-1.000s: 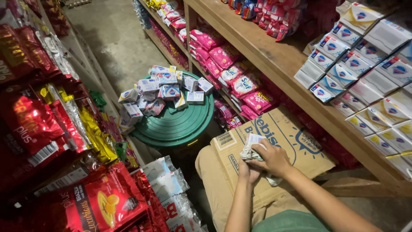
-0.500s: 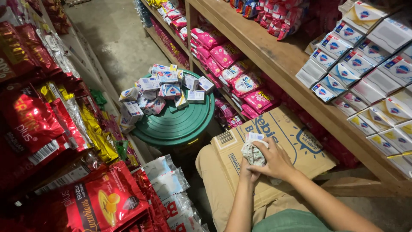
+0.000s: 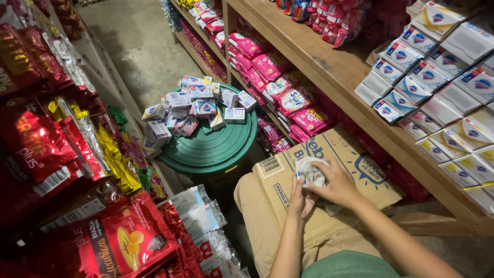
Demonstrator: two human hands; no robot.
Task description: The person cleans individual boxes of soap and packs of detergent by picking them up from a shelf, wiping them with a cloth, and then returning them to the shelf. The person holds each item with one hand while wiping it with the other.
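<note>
Head view looks down on my two hands, just right of the frame's centre and low, over a flattened brown cardboard box (image 3: 329,180) that rests across my lap. My right hand (image 3: 337,184) comes in from the lower right, its fingers (image 3: 329,167) curled over a small crumpled white wrapper (image 3: 309,172) (paper or thin plastic, I cannot tell which). My left hand (image 3: 298,198) rises from the bottom edge and touches the underside of that same wrapper, its fingers bent around it, so both hands grip the one piece between them, right above the cardboard. How tightly the fingers close is hidden by the backs of the hands.

Left of the hands, at the frame's centre, stands a round green lid (image 3: 216,144) on a bin, with a loose heap of small white-and-blue soap boxes (image 3: 193,105) piled on its upper half and spilling toward its left edge. At the upper right runs a wooden shelf (image 3: 329,67) carrying neat rows of more white soap boxes (image 3: 442,77); under its board, pink sachet packs (image 3: 278,82) are stacked in a lower tier. Down the left side of the frame hang red and yellow snack bags (image 3: 62,154), and clear-wrapped packs (image 3: 198,216) lie at the lower middle, near my knee. Bare grey concrete floor (image 3: 139,46) shows at the upper left.
</note>
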